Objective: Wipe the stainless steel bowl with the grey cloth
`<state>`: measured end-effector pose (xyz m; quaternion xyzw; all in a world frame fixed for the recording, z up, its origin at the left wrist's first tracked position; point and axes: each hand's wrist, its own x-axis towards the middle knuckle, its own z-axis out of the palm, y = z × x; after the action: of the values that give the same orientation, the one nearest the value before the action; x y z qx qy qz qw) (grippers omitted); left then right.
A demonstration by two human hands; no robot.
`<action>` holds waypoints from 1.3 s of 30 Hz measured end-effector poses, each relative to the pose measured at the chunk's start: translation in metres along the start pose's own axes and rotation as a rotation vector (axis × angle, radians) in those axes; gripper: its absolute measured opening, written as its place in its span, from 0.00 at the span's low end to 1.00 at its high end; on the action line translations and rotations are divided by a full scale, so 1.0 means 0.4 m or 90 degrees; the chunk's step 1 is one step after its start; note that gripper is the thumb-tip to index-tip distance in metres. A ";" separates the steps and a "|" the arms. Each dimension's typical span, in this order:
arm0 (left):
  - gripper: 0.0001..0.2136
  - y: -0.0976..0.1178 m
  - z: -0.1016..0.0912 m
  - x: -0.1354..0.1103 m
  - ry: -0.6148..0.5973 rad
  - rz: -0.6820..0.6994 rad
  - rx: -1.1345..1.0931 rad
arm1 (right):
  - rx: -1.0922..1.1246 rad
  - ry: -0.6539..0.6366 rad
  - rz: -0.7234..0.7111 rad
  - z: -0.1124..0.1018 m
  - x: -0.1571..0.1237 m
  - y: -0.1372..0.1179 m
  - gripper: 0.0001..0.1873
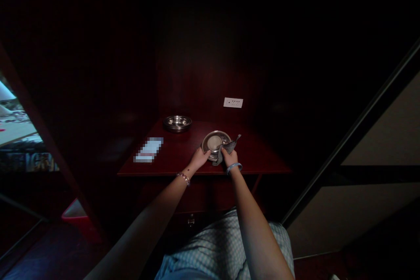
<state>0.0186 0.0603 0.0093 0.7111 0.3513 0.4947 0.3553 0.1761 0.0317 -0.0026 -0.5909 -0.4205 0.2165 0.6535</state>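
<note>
A round steel plate (215, 140) lies tilted on a dark red wooden desk (177, 157). My left hand (198, 160) grips the plate's near left rim, a bead bracelet on that wrist. My right hand (229, 156) is closed on a grey cloth (229, 146) pressed against the plate's right side; a pale blue band circles that wrist. A second steel bowl (177, 122) sits at the back left of the desk, apart from both hands.
A flat pale card or paper (148, 149) lies on the desk's left part. A white wall socket (232, 102) is on the dark back panel. A drawer with a small knob (191, 218) sits under the desk. The surroundings are very dark.
</note>
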 end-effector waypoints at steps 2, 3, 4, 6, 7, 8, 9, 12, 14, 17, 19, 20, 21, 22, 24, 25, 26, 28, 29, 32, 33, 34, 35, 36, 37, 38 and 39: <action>0.13 0.004 0.000 -0.001 0.003 0.000 -0.004 | -0.001 0.002 0.004 0.000 0.000 0.001 0.16; 0.13 0.005 0.000 -0.002 0.005 -0.001 -0.008 | 0.000 0.001 0.004 0.000 0.000 0.001 0.16; 0.13 0.006 -0.001 -0.002 0.007 -0.004 -0.013 | 0.003 0.000 0.002 0.000 0.000 0.002 0.16; 0.13 0.006 -0.001 -0.001 0.009 -0.009 -0.023 | 0.009 -0.004 -0.005 0.000 0.001 0.004 0.16; 0.13 0.005 0.000 0.000 0.008 -0.010 -0.025 | 0.011 -0.005 -0.009 0.000 0.001 0.005 0.16; 0.13 0.003 0.000 0.001 0.007 -0.009 -0.027 | 0.011 -0.006 -0.011 0.000 0.001 0.005 0.16; 0.13 0.002 0.001 0.002 0.006 -0.009 -0.029 | 0.009 -0.007 -0.011 0.000 0.002 0.005 0.16; 0.12 -0.002 0.003 0.007 0.010 -0.021 -0.036 | -0.004 -0.006 -0.008 0.000 0.001 0.004 0.16; 0.11 -0.003 0.003 0.010 0.015 -0.047 -0.038 | -0.016 -0.004 -0.006 0.001 0.000 0.001 0.16; 0.08 -0.001 0.001 0.014 0.025 -0.082 -0.034 | -0.021 -0.003 -0.010 0.001 -0.002 -0.005 0.16; 0.08 0.001 -0.001 0.015 0.034 -0.092 -0.031 | -0.015 -0.004 -0.020 0.001 -0.004 -0.008 0.16; 0.07 0.002 -0.001 0.015 0.037 -0.095 -0.029 | -0.012 -0.005 -0.023 0.000 -0.006 -0.010 0.16; 0.07 0.002 -0.001 0.015 0.038 -0.096 -0.028 | -0.009 -0.006 -0.025 0.000 -0.007 -0.011 0.16; 0.07 0.002 -0.001 0.015 0.037 -0.095 -0.025 | -0.008 -0.007 -0.026 -0.001 -0.008 -0.011 0.16; 0.06 0.001 0.000 0.014 0.032 -0.087 -0.020 | -0.006 -0.008 -0.025 -0.002 -0.009 -0.012 0.16; 0.06 -0.001 0.001 0.014 0.028 -0.082 -0.016 | -0.004 -0.007 -0.024 -0.003 -0.010 -0.012 0.16; 0.07 -0.003 0.002 0.014 0.029 -0.077 -0.014 | -0.002 -0.005 -0.022 -0.003 -0.010 -0.012 0.16; 0.07 -0.007 0.004 0.013 0.029 -0.062 -0.018 | 0.006 -0.004 -0.020 -0.003 -0.009 -0.011 0.17; 0.09 -0.009 0.005 0.013 0.031 -0.054 -0.026 | 0.010 -0.002 -0.020 -0.002 -0.009 -0.010 0.17; 0.13 -0.009 0.006 0.009 0.038 -0.039 -0.054 | 0.022 0.007 -0.017 -0.001 -0.009 -0.011 0.18; 0.14 -0.007 0.005 0.007 0.037 -0.035 -0.059 | 0.025 0.009 -0.014 0.000 -0.009 -0.011 0.18; 0.15 -0.005 0.005 0.006 0.034 -0.030 -0.059 | 0.026 0.010 -0.011 0.000 -0.010 -0.012 0.18; 0.14 -0.003 0.004 0.004 0.031 -0.026 -0.057 | 0.026 0.010 -0.009 -0.001 -0.011 -0.013 0.18; 0.14 0.000 0.004 0.003 0.027 -0.021 -0.054 | 0.024 0.009 -0.007 -0.001 -0.011 -0.013 0.18; 0.13 0.003 0.003 0.002 0.020 -0.016 -0.053 | 0.022 0.007 -0.006 -0.001 -0.012 -0.014 0.17; 0.13 0.005 0.003 0.000 0.013 -0.011 -0.053 | 0.020 0.006 -0.005 -0.002 -0.012 -0.015 0.17; 0.14 0.007 0.003 -0.001 0.007 -0.007 -0.054 | 0.017 0.005 -0.004 -0.002 -0.012 -0.015 0.17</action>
<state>0.0200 0.0586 0.0113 0.6909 0.3354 0.5110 0.3860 0.1730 0.0263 0.0018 -0.5818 -0.4169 0.2176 0.6636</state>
